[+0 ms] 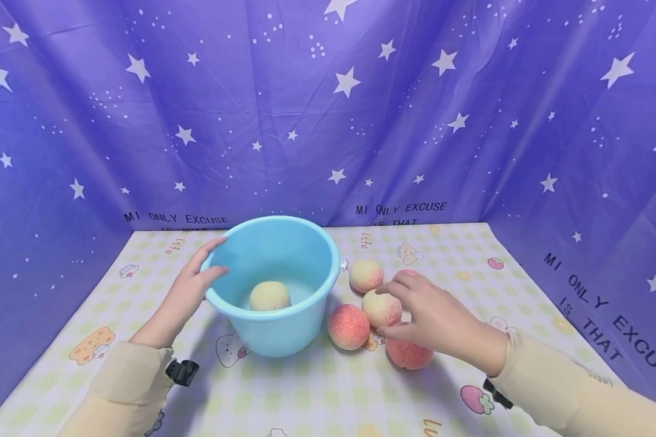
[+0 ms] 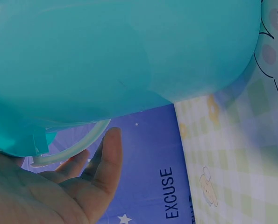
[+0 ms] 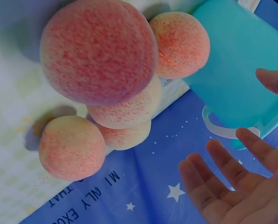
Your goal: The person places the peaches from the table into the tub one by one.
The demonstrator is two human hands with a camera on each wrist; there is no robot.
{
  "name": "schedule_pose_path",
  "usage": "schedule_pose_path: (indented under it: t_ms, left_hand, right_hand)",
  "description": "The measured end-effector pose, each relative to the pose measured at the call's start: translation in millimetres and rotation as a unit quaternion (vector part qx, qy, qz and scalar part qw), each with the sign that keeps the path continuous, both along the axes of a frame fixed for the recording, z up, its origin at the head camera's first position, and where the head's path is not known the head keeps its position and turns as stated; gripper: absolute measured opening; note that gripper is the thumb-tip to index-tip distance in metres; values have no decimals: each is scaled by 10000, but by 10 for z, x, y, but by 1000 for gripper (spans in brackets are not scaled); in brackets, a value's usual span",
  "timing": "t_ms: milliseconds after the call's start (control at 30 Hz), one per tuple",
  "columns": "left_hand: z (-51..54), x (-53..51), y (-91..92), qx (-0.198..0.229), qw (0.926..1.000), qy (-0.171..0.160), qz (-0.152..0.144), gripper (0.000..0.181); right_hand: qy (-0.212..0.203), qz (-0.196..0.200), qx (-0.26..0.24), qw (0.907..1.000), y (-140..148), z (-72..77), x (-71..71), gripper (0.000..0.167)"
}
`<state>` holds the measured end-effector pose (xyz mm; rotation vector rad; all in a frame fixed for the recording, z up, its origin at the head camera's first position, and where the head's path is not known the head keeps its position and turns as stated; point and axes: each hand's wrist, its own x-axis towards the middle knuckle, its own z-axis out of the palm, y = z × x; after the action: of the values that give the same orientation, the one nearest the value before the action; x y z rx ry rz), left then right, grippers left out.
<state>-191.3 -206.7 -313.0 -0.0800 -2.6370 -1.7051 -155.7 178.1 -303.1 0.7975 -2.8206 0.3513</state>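
A light-blue bucket (image 1: 284,331) stands upright on the table, with a pale peach (image 1: 270,296) inside. My left hand (image 1: 188,291) grips its left rim, thumb over the edge; in the left wrist view its fingers (image 2: 111,154) lie beside the white bucket handle (image 2: 78,149). To the bucket's right my right hand (image 1: 434,312) hovers over a cluster of peaches, fingers spread around a pale pink-speckled peach (image 1: 381,308). The right wrist view shows a gap between these fingers (image 3: 223,161) and the fruit. Close by are a red peach (image 1: 348,327), another red one (image 1: 410,355) and a yellowish one (image 1: 366,276).
One more pink peach (image 1: 408,274) is mostly hidden behind the right hand. A checked cloth with cartoon prints (image 1: 306,394) covers the table. Behind and at both sides hangs a purple star-patterned curtain (image 1: 306,121).
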Motion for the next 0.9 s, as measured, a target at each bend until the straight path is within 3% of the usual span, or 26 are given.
schedule_pose_path:
  t_ms: [500,900]
  left_hand:
    - [1,1,3,15,10000,-33,11,66]
    - [-3,-3,-4,21,10000,-57,41,66]
  right_hand:
    - [-175,-184,147,9996,120,-185,76,49]
    - [-29,-231,75,9997,194,-350,92,45]
